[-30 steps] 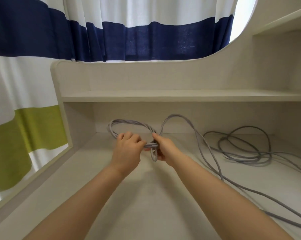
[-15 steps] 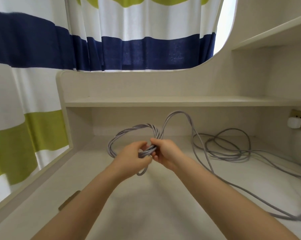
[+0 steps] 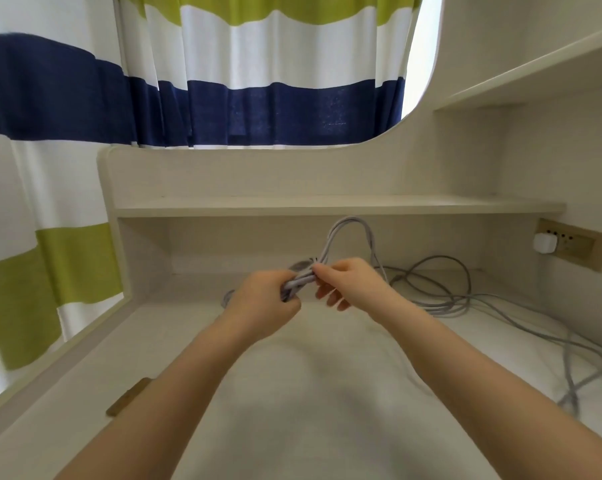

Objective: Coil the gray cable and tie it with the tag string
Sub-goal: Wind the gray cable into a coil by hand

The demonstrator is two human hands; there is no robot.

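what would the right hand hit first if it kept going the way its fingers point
Its fingers point left, so the right hand would probably meet the cable bundle and, just past it, the left hand gripping it. Depth is hard to judge.

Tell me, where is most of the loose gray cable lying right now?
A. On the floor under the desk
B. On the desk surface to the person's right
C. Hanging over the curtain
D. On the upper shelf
B: the slack of the gray cable sprawls in loops on the desk surface to the right of the right hand, while the left hand grips the bundled part.
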